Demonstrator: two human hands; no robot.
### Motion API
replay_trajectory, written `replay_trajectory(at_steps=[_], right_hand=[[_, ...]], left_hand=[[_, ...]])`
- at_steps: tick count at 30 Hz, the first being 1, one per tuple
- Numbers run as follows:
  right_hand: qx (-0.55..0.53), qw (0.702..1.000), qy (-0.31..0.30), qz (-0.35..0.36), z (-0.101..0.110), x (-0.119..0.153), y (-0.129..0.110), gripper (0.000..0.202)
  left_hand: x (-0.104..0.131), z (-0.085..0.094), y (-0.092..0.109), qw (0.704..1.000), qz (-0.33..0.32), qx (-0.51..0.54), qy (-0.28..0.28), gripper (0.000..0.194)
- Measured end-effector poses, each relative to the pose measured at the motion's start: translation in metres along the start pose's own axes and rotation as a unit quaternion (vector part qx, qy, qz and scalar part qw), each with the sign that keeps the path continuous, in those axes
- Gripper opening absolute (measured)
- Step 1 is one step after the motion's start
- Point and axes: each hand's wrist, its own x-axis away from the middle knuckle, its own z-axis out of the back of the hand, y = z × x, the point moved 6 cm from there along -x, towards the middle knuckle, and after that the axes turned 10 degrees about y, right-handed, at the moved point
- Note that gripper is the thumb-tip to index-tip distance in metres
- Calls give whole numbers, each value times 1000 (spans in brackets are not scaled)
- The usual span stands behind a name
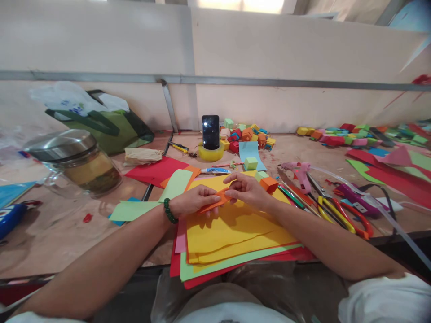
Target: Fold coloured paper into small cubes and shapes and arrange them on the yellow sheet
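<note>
Between my two hands is a small folded piece of orange paper. My left hand, with a green bead bracelet at the wrist, pinches it between thumb and fingers. The thumb and fingers of my right hand close on the paper's right end. Both hands are over a stack of yellow paper sheets, with green, red and pink sheets showing beneath. Just beyond my right hand sit an orange paper box and a pale green paper cube.
A glass tea jar and a green bag stand left. Ahead, a phone leans upright at a yellow tape roll, beside many paper cubes. Scissors and a pink glue gun lie right.
</note>
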Motion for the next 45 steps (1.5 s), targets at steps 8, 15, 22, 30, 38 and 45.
replay_trajectory(at_steps=[8,15,22,30,38,45], right_hand=[[39,997,19,60,-1,1,1,36],[101,984,19,142,-1,4,-5,29],[126,978,12,165,0,5,-7,26],[210,972,4,105,2,1,3,24],[424,905,2,26,12,-5,20,20],[442,894,-37,62,11,-5,11,13]], left_hand=[[-1,1,-5,1000,23,13,5,41],[-1,-1,-4,1000,16,13,-2,46],[-2,0,-5,1000,17,-11,17,45],[0,5,6,921,-134,-336,143,31],[2,-15,3,791,-227,-559,97,41],[6,-16,4,766,-271,-567,133,27]])
